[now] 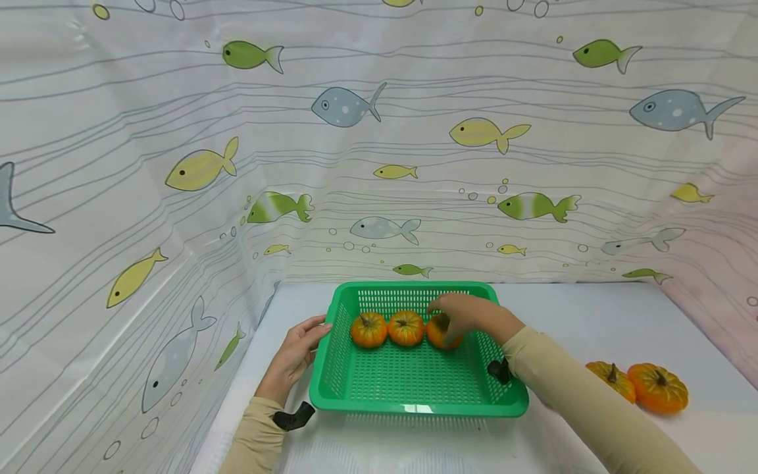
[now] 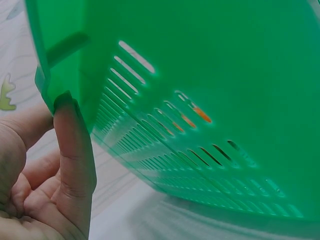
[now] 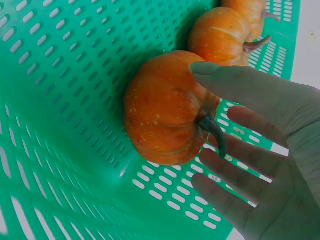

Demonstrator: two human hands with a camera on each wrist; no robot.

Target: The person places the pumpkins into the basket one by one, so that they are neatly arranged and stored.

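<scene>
The left hand [image 1: 298, 350] pinches the green basket [image 1: 417, 409] at its left rim, while the right hand [image 1: 472, 315] — spread wide — is at the rightmost pumpkin [image 3: 162, 110], inside the basket in a row with two other pumpkins [image 1: 406, 329].

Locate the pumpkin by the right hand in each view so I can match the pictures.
Head: right of centre, at the right end of the row of three; the pumpkin is partly hidden by the right hand.
Left wrist: not identifiable; only orange patches show through slots, and I cannot tell whose.
Right wrist: near centre, the largest one, stem toward the fingers.
Shared landmark: the green basket, visible in all three.
</scene>
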